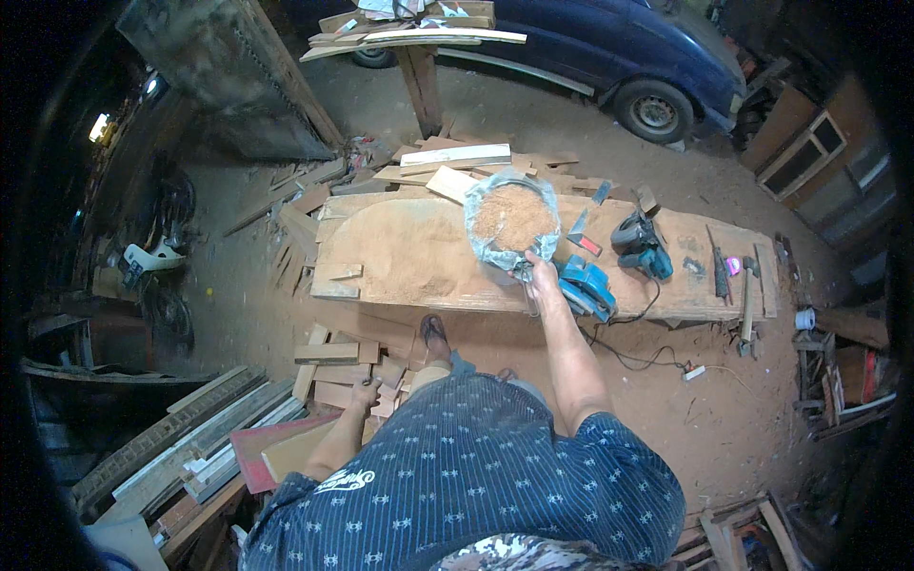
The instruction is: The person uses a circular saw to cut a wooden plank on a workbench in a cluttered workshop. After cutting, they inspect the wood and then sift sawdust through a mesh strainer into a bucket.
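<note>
On the near edge of the workbench, my right hand closes round the gathered near rim of a round, plastic-lined tub. Light brown sawdust fills it nearly to the brim. A blue power planer lies just right of that hand. My left hand hangs low at my left side, above wood offcuts, with its fingers curled. A small dark bit shows at those fingers, but what it is cannot be made out.
Further right on the bench are a handsaw, a teal circular saw and a hammer. Cables trail to a white power strip on the floor. Offcuts lie near my feet; stacked boards stand left. A blue vehicle is behind.
</note>
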The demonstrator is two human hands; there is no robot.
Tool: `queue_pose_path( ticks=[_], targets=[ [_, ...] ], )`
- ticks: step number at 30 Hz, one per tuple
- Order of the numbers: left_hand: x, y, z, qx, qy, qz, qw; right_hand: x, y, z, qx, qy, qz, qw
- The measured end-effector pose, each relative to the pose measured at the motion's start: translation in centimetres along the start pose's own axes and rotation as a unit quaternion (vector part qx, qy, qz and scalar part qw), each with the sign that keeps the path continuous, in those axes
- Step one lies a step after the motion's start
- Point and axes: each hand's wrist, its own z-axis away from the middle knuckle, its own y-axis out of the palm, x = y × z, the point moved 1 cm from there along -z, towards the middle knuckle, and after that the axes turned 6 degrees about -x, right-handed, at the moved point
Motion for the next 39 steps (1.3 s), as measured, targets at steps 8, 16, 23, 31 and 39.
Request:
queue_pose_path(
  ticks=[8,16,23,31,39],
  targets=[
    [-0.9,-0.1,1.7,-0.005,0.000,-0.015,1.000,0.1,-0.3,0.2,0.006,-0.018,0.001,1.000],
    [0.7,0.0,0.3,-0.007,-0.003,0.000,1.000,-0.2,0.8,1.3,0.008,0.016,-0.015,1.000],
    [-0.4,0.3,0.6,-0.002,0.004,0.001,1.000,-0.7,0.5,0.9,0.001,0.006,-0.030,1.000],
    [-0.2,0.3,0.8,-0.007,0.003,0.000,1.000,-0.4,1.4,0.7,0.015,-0.003,-0.021,1.000],
    [0.1,0.1,0.4,-0.002,0.004,0.015,1.000,-1.0,1.6,-0.1,0.018,0.012,-0.050,0.999]
  ],
)
